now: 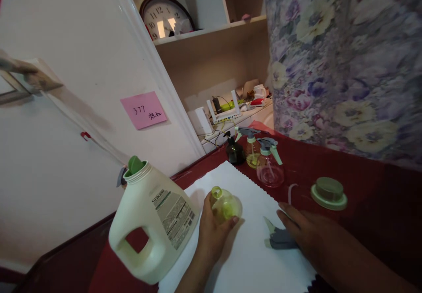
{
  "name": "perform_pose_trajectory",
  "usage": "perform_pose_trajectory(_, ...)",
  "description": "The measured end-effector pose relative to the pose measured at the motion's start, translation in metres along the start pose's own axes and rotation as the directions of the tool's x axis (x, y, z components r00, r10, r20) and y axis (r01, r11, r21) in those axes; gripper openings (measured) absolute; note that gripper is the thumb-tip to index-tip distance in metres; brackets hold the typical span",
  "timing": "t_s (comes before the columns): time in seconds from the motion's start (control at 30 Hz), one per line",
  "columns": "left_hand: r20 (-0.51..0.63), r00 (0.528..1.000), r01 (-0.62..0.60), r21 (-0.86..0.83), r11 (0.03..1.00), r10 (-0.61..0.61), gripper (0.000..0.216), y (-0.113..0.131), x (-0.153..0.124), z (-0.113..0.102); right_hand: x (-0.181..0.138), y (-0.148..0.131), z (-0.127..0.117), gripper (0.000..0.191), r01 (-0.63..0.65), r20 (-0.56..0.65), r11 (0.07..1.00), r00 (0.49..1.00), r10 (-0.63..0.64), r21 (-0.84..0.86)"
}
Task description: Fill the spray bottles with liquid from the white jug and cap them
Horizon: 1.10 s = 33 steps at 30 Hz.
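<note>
My left hand (212, 231) is wrapped around a small clear yellow-green bottle (227, 206), its uncapped mouth tilted up and left, over a white sheet. At the right, my right hand (308, 236) is closed around the rear of a grey spray head (282, 239) with a pale green trigger; part of the spray head is hidden under the fingers. A thin pale tube (290, 193) curves up just beyond those fingers. Left of my left hand stands a large pale green jug (158, 222) with a handle, a printed label and a green piece in its neck.
Two spray bottles, one yellowish (252, 152) and one pinkish (270, 172), stand behind the sheet (250, 258) beside a dark pump bottle (234, 152). A green cap (329, 192) lies on the red table at right. A router (226, 116) and cables sit on the shelf behind.
</note>
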State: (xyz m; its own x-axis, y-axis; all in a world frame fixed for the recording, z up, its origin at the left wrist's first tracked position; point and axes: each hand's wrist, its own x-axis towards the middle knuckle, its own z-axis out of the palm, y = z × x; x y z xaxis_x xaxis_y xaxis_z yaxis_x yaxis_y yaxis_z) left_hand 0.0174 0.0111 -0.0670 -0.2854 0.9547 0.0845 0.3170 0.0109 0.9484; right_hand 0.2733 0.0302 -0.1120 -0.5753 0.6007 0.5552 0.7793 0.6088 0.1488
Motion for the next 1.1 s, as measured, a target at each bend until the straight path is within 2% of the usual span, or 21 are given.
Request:
perform_pose_trajectory(0.07, -0.005, 1.000, 0.019, 0.011, 1.000, -0.019, 0.090, 0.002, 0.000, 0.000, -0.009, 0.000, 0.002, 0.066, 0.007, 0.068, 0.998, 0.998, -0.011, 0.063)
perform_pose_trajectory(0.13, -0.012, 1.000, 0.002, 0.020, 1.000, -0.002, 0.091, 0.002, 0.001, 0.000, -0.016, 0.002, -0.001, 0.073, 0.003, 0.078, 0.990, 0.997, -0.014, 0.141)
perform_pose_trajectory(0.3, -0.025, 0.999, -0.025, 0.046, 0.999, 0.026, 0.103, -0.007, 0.002, -0.002, -0.023, 0.015, -0.023, 0.082, 0.076, -0.047, 0.966, 0.997, -0.066, 0.246)
perform_pose_trajectory(0.37, -0.017, 0.999, -0.033, 0.046, 0.998, 0.034, 0.106, -0.010, 0.001, -0.004, -0.020, 0.020, -0.033, 0.084, 0.071, -0.049, 0.961, 0.997, -0.059, 0.269)
perform_pose_trajectory(0.5, -0.051, 0.995, -0.079, 0.070, 0.994, 0.082, 0.105, -0.007, -0.007, -0.008, -0.003, 0.016, -0.049, 0.068, 0.028, 0.005, 0.958, 1.000, -0.031, 0.286)
perform_pose_trajectory(0.63, -0.100, 0.973, -0.191, 0.170, 0.967, 0.210, 0.093, 0.007, -0.032, -0.017, 0.007, -0.001, -0.051, 0.063, 0.087, -0.025, 0.959, 0.996, -0.083, 0.269)
perform_pose_trajectory(0.73, -0.184, 0.919, -0.299, 0.250, 0.921, 0.348, 0.077, 0.020, -0.060, -0.031, 0.002, -0.013, -0.037, 0.056, 0.084, -0.024, 0.963, 0.996, -0.081, 0.255)
perform_pose_trajectory(0.83, -0.286, 0.810, -0.397, 0.374, 0.838, 0.512, 0.058, 0.034, -0.084, -0.055, -0.007, -0.016, -0.016, 0.039, 0.046, -0.021, 0.973, 0.999, -0.042, 0.224)
perform_pose_trajectory(0.9, -0.371, 0.738, -0.402, 0.428, 0.809, 0.564, 0.052, 0.043, -0.094, -0.078, -0.009, -0.013, -0.005, 0.032, 0.056, -0.028, 0.984, 0.998, -0.052, 0.169)
perform_pose_trajectory(1.0, -0.500, 0.666, -0.358, 0.436, 0.825, 0.553, 0.059, 0.053, -0.097, -0.118, -0.003, -0.007, -0.001, 0.029, 0.078, -0.082, 0.996, 0.994, -0.073, 0.052)
perform_pose_trajectory(1.07, -0.575, 0.651, -0.313, 0.391, 0.866, 0.495, 0.068, 0.054, -0.092, -0.143, 0.009, -0.007, -0.006, 0.033, 0.088, -0.127, 0.992, 0.989, -0.077, 0.086)
perform_pose_trajectory(1.1, -0.602, 0.662, -0.288, 0.345, 0.893, 0.446, 0.073, 0.052, -0.088, -0.153, 0.016, -0.009, -0.009, 0.038, 0.089, -0.145, 0.984, 0.987, -0.066, 0.156)
